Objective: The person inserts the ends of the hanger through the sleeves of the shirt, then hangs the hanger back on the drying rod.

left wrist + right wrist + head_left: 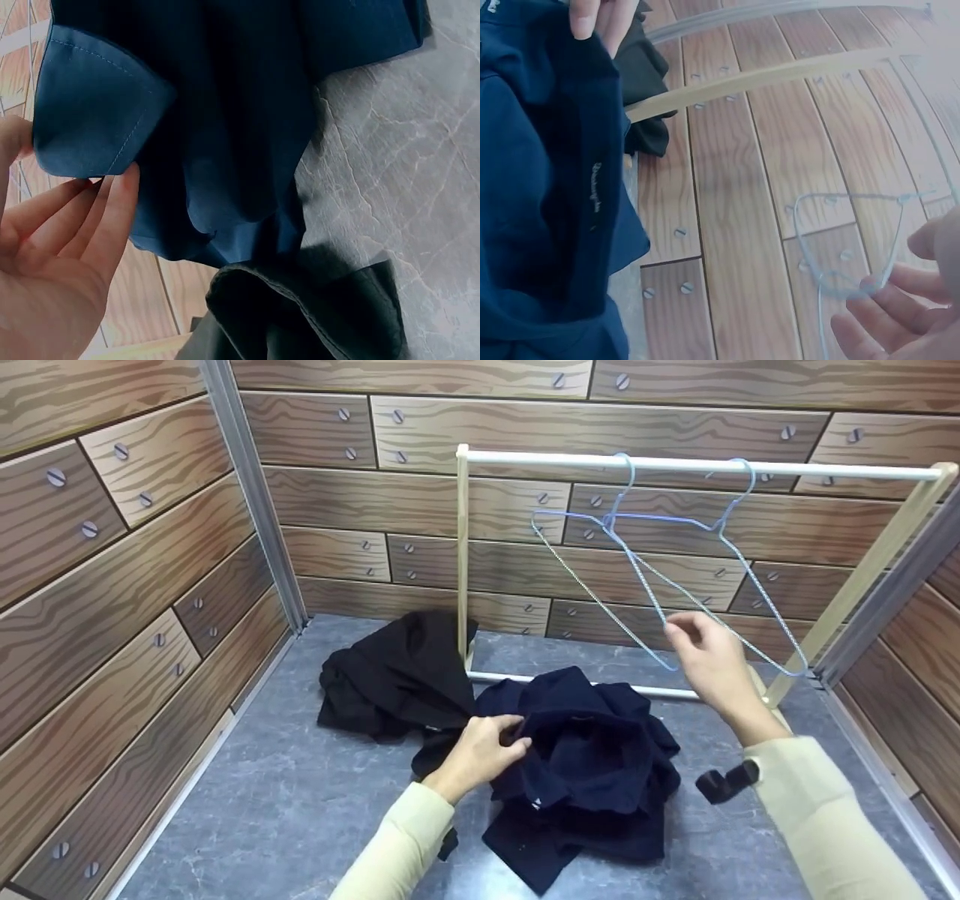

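A navy garment [577,765] lies bunched with its neck opening up. At its left side, my left hand [480,750] pinches the collar; in the left wrist view, the left hand's fingers [120,202] lie under the collar flap [97,105]. My right hand [709,660] is raised beside the lower right arm of a blue wire hanger [637,570], thumb and fingers slightly bent. In the right wrist view, the right hand [900,292] has its fingertips against the hanger wire [847,196], the thumb apart from it. A second hanger [765,600] hangs to the right.
Both hangers hang tilted from the white rail [525,457] of a rack with wooden posts [463,555]. A black garment [397,679] lies crumpled left of the navy one, by the rack's left post. Wood-patterned walls [337,502] stand round the grey floor [247,810].
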{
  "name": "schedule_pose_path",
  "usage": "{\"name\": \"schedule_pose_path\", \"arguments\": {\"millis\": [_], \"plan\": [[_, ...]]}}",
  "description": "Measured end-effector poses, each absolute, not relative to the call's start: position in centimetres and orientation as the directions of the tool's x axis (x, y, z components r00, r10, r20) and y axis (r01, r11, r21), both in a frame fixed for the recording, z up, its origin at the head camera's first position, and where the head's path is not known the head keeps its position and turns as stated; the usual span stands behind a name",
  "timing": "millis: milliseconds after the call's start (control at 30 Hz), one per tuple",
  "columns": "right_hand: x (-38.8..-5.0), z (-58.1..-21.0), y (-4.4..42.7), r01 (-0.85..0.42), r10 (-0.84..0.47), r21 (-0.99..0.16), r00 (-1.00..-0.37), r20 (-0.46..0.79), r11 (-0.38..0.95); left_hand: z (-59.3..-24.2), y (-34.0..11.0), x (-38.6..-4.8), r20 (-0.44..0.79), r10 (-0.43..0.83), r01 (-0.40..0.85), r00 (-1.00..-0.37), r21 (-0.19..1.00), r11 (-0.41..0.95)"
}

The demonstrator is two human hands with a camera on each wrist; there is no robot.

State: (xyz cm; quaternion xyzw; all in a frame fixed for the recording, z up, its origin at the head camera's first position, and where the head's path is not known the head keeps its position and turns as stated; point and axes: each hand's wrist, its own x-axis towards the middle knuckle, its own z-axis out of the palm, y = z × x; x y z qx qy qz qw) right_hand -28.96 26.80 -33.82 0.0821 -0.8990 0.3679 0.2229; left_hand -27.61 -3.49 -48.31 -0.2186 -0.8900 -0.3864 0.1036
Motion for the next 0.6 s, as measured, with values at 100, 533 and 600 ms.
{"name": "schedule_pose_path", "arguments": {"millis": [100,533,600], "plan": [[-29.4,-33.2,26.4,-0.309,0.002,-0.581,-0.882,0.471,0.753,-48.3,-3.7,-27.6,0.366,0.307,0.477,-0.879,0.643,0.599],[-30.0,-32.0,26.3,-0.303,-0.094,-0.534,-0.919,0.382,0.789,-48.9,-4.5,-27.5,0.311,0.293,0.427,-0.904,0.661,0.617],[-30.0,-31.8,26.3,-0.304,-0.099,-0.517,-0.917,0.386,0.800,-49.1,-4.5,-27.5,0.305,0.291,0.421,-0.907,0.664,0.618]]}}
